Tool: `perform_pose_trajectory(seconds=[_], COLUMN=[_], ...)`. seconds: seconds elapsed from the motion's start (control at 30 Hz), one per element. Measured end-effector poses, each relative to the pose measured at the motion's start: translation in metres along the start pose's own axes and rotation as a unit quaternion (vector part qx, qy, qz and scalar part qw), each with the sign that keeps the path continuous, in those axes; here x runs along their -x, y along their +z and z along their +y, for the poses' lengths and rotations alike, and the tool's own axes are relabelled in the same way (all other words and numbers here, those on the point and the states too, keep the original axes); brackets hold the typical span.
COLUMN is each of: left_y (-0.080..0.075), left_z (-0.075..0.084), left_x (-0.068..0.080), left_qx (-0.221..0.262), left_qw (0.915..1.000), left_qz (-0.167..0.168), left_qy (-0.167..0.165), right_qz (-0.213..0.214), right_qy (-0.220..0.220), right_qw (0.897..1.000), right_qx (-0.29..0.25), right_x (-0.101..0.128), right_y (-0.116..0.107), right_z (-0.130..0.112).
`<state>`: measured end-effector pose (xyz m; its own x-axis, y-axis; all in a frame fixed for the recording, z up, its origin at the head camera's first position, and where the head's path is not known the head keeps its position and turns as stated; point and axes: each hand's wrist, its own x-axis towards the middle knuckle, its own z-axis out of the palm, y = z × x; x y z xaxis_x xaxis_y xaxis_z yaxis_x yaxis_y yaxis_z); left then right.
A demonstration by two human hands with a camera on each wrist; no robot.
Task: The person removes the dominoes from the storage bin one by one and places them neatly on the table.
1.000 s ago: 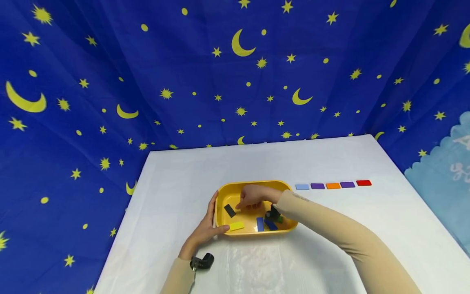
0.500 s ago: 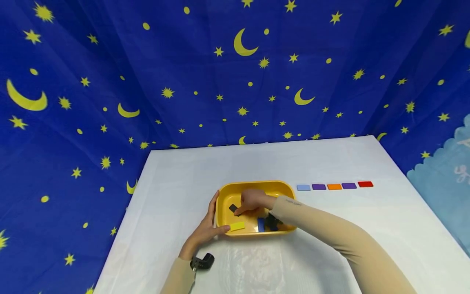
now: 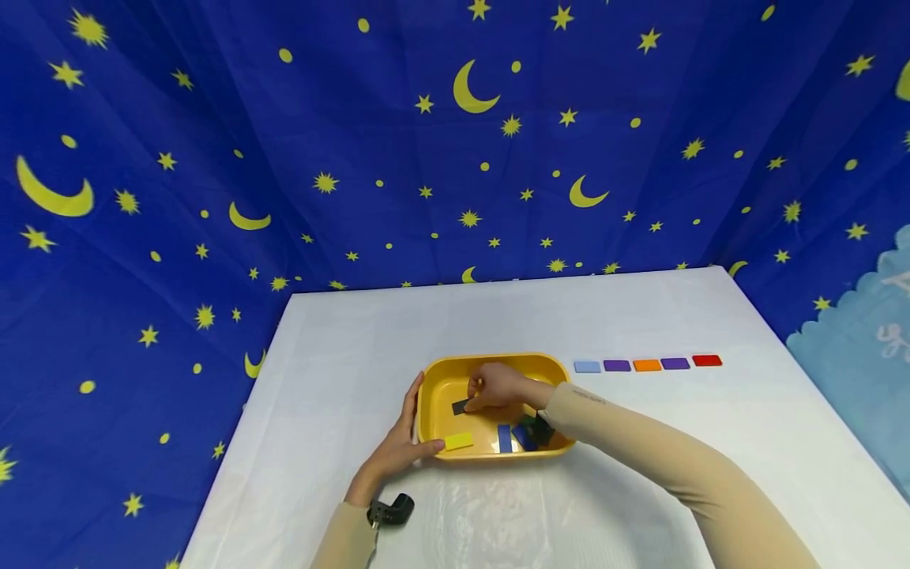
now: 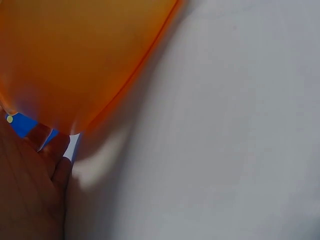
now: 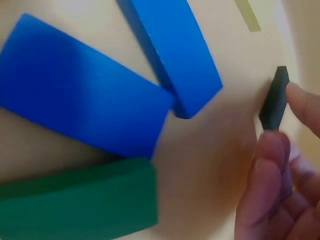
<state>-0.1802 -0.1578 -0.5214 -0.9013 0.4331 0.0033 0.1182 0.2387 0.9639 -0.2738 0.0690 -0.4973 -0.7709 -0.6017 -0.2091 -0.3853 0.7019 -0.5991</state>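
A yellow plastic tub (image 3: 490,457) stands on the white table. Its left end is held by my left hand (image 3: 396,446), thumb on the near rim and fingers along the side. Inside the tub, my right hand (image 3: 495,385) pinches a dark, almost black block (image 5: 275,97) between thumb and fingers, low over the tub floor. In the head view one end of that block sticks out left of the fingers. A yellow block (image 3: 458,441) lies by the near wall. Two blue blocks (image 5: 80,85) and a green block (image 5: 80,205) lie under the right wrist, partly covered in the head view.
Right of the tub, a row of flat blocks lies on the table: light blue (image 3: 587,367), purple (image 3: 617,366), orange (image 3: 647,365), another purple (image 3: 674,363) and red (image 3: 707,360). A blue star-and-moon curtain (image 3: 398,142) hangs behind the table.
The right hand first reached down to the dark block, then turned it from slanted to nearly level and shifted it slightly right. The left hand has stayed on the tub.
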Motion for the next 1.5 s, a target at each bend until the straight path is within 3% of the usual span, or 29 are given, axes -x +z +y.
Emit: perform_pose_trajectory(seconds=[0.13,0.33,0.6,0.8,1.03,1.23,1.37,1.5], left_y=[0.0,0.0,0.001,0.002,0.002,0.001,0.001,0.0], left_z=[0.0,-0.002,-0.002,-0.001,-0.002,-0.002,-0.002,-0.003], left_x=[0.0,0.0,0.0,0.0,-0.001,-0.001,-0.001,-0.001], left_qx=[-0.003,-0.001,0.0,0.005,0.01,0.02,0.015,0.013], left_qw=[1.0,1.0,1.0,1.0,0.9999,0.9996,0.9997,0.9997], left_qz=[0.003,-0.001,0.003,-0.001,-0.002,-0.004,-0.003,-0.004], left_qy=[-0.003,0.0,-0.007,-0.008,0.008,0.019,0.019,0.022], right_qz=[0.02,0.021,-0.043,-0.043,-0.022,-0.005,0.026,0.065], right_qy=[0.042,0.051,0.033,0.047,0.064,0.046,0.028,0.047], right_qw=[0.999,0.998,0.996,0.99,0.981,0.973,0.968,0.96], right_qx=[0.008,0.005,-0.065,-0.126,-0.185,-0.228,-0.247,-0.269], right_x=[0.001,0.0,0.001,0.001,0.005,0.02,0.032,0.048], right_y=[0.005,0.009,0.011,0.008,-0.009,-0.033,-0.05,-0.068], right_z=[0.001,0.002,0.008,0.013,0.011,0.013,0.024,0.04])
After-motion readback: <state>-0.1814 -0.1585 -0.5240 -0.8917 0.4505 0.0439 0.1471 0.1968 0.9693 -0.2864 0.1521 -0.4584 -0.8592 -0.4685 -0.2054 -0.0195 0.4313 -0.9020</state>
